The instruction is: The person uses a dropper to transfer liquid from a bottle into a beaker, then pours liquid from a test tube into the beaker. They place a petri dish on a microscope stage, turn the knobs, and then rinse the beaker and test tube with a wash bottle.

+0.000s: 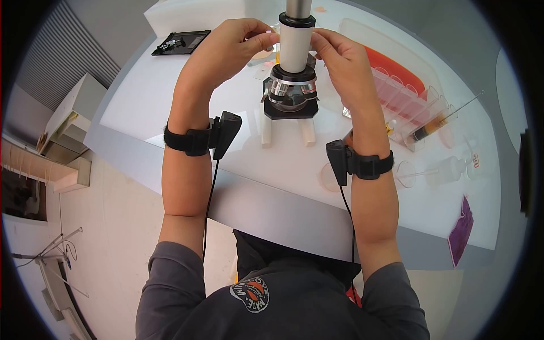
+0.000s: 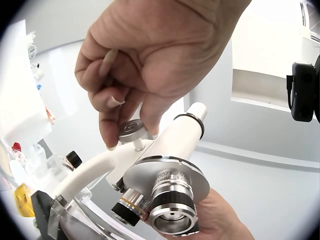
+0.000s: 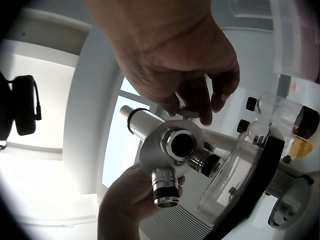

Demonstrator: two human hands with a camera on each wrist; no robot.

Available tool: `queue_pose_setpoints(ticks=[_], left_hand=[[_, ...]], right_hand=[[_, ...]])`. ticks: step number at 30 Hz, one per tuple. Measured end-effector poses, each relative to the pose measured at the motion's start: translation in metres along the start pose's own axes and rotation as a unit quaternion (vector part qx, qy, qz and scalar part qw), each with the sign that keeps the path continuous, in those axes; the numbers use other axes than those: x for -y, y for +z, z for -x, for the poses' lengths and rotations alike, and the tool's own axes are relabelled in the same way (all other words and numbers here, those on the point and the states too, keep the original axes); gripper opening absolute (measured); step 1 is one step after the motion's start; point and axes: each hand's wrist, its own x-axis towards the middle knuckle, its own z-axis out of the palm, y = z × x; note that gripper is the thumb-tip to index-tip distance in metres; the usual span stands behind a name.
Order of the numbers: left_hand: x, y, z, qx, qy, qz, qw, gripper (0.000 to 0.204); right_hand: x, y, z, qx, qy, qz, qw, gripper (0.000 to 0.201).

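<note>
A white and black microscope stands upright on the table, between both hands in the head view. My left hand is at its left side; in the left wrist view its thumb and fingers pinch a ridged silver knob. On the opposite side, my right hand has its thumb and fingers around another knob, partly hidden in the right wrist view. Silver objective lenses hang from the round nosepiece. Below them is the black stage, with two pale feet of the base toward me.
Right of the microscope, a clear rack holds tubes of pink liquid beside an orange tray. A purple packet lies near the right front edge, a clear bottle behind it. A black tray sits at the back left.
</note>
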Motion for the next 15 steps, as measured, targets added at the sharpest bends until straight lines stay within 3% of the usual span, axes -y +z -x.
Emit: queue_pose_setpoints(ticks=[15], left_hand=[[-0.0042, -0.0015, 0.0033, -0.018, 0.006, -0.026, 0.999, 0.037]], right_hand=[[0.0034, -0.0021, 0.0004, 0.002, 0.000, -0.003, 1.000, 0.028]])
